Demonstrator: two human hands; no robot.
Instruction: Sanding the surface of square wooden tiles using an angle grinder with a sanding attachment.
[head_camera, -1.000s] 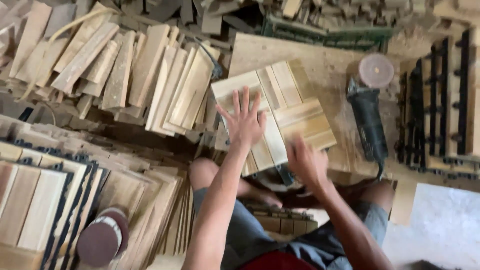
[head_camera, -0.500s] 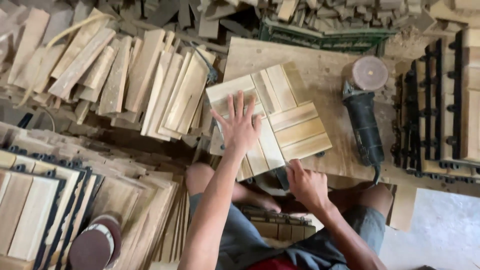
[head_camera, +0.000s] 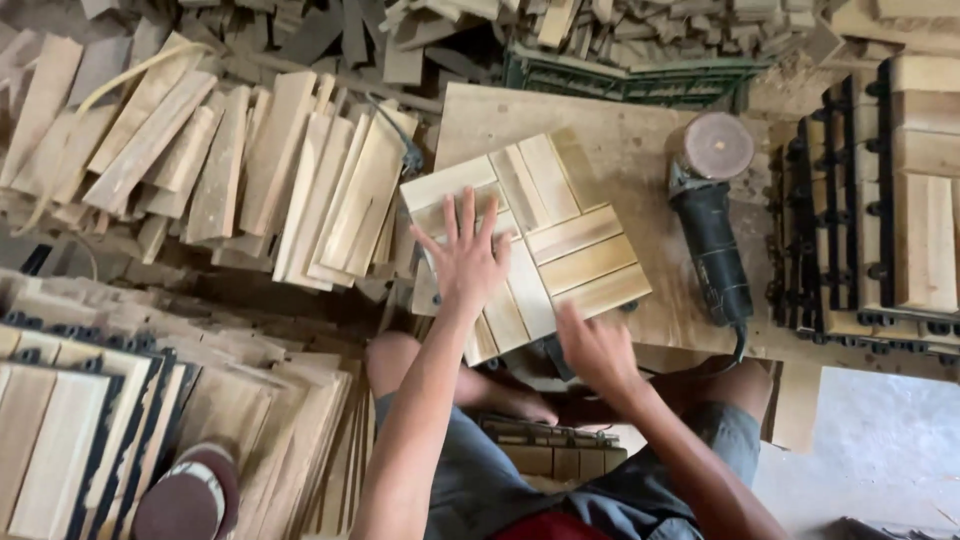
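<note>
My left hand (head_camera: 468, 262) lies flat, fingers spread, pinning the slatted wooden tile (head_camera: 525, 240) on the bench (head_camera: 620, 130), while my right hand (head_camera: 592, 348), open and empty, hovers at its near edge, so I judge I'm steadying it and next need a grip there.

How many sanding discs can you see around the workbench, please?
2: one on the angle grinder lying on the board right of the wooden tile, its sanding disc facing up; a second disc bottom left. More may be hidden.
</note>
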